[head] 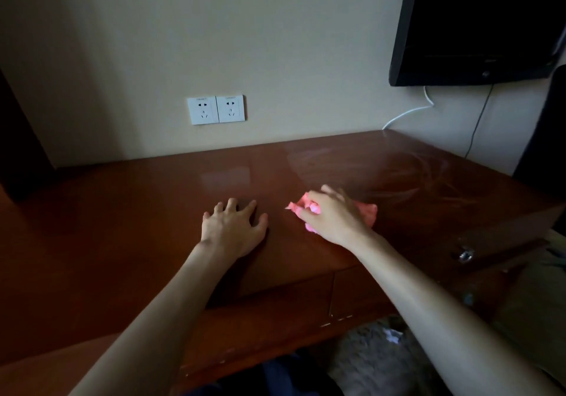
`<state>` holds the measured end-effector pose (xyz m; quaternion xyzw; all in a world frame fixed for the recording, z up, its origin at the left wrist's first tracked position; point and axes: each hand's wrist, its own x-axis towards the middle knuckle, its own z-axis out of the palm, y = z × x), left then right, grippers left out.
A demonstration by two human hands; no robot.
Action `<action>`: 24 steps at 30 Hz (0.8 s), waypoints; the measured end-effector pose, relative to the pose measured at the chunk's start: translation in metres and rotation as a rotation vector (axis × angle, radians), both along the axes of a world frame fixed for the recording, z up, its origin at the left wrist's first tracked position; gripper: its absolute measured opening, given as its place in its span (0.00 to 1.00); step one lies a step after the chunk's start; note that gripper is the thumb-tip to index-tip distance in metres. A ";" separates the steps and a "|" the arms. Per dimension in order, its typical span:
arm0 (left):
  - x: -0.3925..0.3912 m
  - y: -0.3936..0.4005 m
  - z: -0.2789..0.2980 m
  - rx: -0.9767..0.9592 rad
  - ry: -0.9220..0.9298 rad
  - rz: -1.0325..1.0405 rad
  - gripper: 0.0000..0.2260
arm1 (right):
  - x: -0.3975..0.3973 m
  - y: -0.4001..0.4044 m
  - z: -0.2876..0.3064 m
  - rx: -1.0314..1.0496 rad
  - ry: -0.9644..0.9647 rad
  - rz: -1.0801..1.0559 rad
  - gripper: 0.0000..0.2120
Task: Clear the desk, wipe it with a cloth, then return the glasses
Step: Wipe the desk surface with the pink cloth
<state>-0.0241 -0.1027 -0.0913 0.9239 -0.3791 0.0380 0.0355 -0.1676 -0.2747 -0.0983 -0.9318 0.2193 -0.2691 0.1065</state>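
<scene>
Desk (122, 227): cloth (366, 212) under right hand (333, 215); left hand (234, 227) flat.

Two white wall sockets (216, 109) sit side by side. A black television (477, 25) hangs at upper right, with a white cable (407, 113) trailing below it.

Desk (128, 227) glossy polished wood, smeared streaks at right; cloth (366, 212) soft pink fabric; sockets (216, 109) white plastic
</scene>
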 end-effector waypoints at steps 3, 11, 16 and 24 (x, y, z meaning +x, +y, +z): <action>0.000 0.000 -0.004 -0.017 -0.020 -0.003 0.30 | -0.046 0.021 -0.013 0.035 -0.047 0.176 0.16; 0.001 -0.003 0.000 -0.002 0.007 -0.012 0.30 | 0.003 -0.002 0.004 0.014 0.029 -0.043 0.19; 0.001 -0.006 0.000 0.028 -0.035 -0.014 0.28 | -0.046 0.025 -0.003 0.076 0.008 0.169 0.20; 0.033 -0.047 0.031 0.137 -0.208 -0.159 0.26 | 0.022 -0.010 -0.013 0.007 0.012 0.022 0.20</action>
